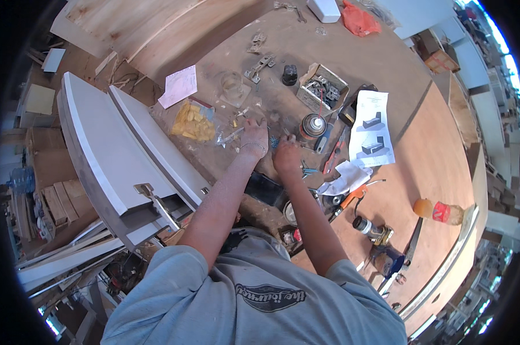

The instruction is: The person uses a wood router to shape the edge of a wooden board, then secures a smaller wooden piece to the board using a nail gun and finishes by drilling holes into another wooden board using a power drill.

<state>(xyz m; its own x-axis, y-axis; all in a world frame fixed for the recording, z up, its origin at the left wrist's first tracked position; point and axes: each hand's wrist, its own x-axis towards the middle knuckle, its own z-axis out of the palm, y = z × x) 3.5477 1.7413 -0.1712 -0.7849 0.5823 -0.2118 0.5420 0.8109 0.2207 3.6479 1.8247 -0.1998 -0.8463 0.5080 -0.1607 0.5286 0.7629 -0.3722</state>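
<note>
Both of my hands reach over the cluttered brown worktable. My left hand [254, 139] is low over the tabletop with its fingers curled; what they hold, if anything, is hidden. Beside it are small pale bits and a shiny silvery strip [231, 136]. My right hand [287, 152] is just to the right, apart from the left, its fingertips pressed together over something too small to make out. Small blue-green pieces [274, 141] lie between the hands. A clear bag of yellow pieces [192, 122] lies left of my left hand. A round can [313, 125] stands right of my right hand.
A box of metal parts [323, 89], a black jar [290, 75] and a hinge [260, 69] lie beyond. Printed paper [372, 129], an orange-handled tool [353, 196], a power drill [380, 244] and a bottle [438, 211] are right. White panels [119, 149] with a hinge stand left.
</note>
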